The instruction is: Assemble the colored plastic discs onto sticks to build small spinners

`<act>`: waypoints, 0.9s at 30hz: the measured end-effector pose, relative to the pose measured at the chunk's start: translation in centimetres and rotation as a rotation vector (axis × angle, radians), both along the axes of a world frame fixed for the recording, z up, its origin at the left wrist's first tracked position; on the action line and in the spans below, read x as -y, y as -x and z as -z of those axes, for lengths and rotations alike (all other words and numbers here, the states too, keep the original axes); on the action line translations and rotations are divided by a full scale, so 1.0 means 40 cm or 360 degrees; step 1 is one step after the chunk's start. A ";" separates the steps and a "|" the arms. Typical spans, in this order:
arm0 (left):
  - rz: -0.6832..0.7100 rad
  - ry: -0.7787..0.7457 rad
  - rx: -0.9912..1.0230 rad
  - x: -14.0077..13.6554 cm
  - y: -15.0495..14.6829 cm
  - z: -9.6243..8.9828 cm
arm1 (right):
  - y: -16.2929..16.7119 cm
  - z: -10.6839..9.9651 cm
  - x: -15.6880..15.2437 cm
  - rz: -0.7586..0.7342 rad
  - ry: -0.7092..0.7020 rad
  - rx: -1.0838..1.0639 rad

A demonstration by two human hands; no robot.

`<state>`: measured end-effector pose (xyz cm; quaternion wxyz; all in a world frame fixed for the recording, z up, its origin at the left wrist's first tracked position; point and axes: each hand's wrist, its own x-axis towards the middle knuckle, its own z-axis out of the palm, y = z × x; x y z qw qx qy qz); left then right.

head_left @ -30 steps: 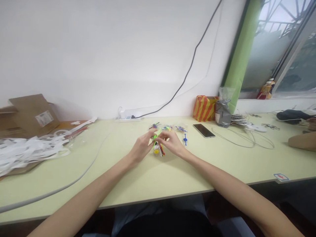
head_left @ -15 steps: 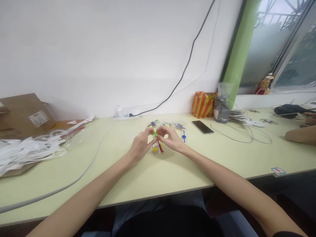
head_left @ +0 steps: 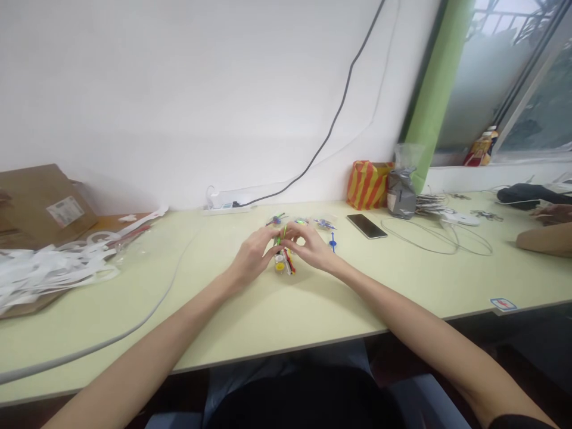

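Observation:
Both hands meet over the middle of the table. My left hand [head_left: 254, 254] is closed, its thumb and fingers pinching at a small bright green plastic piece [head_left: 285, 231]. From the other side, my right hand [head_left: 310, 244] has thumb and fingers curled into a ring and closed on the same green piece; the fingertips hide most of it. Just below the fingers lie a small yellow round part [head_left: 279, 267] and a red, white and black part [head_left: 289, 262]. A blue plastic piece with pointed ends [head_left: 332, 243] lies right of my right hand.
Small colourful parts [head_left: 325, 224] lie behind my hands. A phone [head_left: 367, 226], a striped bag [head_left: 367, 185] and a grey bag [head_left: 401, 193] stand right. White strips [head_left: 58, 271] and a cardboard box [head_left: 42, 202] are left. Another person's arm [head_left: 545, 238] rests at far right.
My right fingers have shifted slightly over the green piece, which now shows as a thin, tilted strip. The whole view has moved a little; the things on the table stay put.

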<state>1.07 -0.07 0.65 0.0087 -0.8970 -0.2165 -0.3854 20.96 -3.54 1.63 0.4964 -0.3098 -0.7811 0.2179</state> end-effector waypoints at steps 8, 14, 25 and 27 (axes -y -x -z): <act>0.0001 0.0150 -0.0195 0.004 -0.005 0.001 | -0.013 -0.002 0.001 -0.0278 0.0174 0.0046; 0.0017 0.0261 -0.0334 0.005 -0.003 0.003 | -0.027 0.011 -0.021 -0.0324 0.0227 0.0113; -0.0114 0.0214 -0.0300 0.004 -0.003 0.002 | -0.024 0.062 -0.064 0.0344 0.0198 0.0280; -0.0127 0.0210 -0.0298 0.003 -0.003 0.005 | -0.018 0.072 -0.070 0.0517 0.0120 0.0432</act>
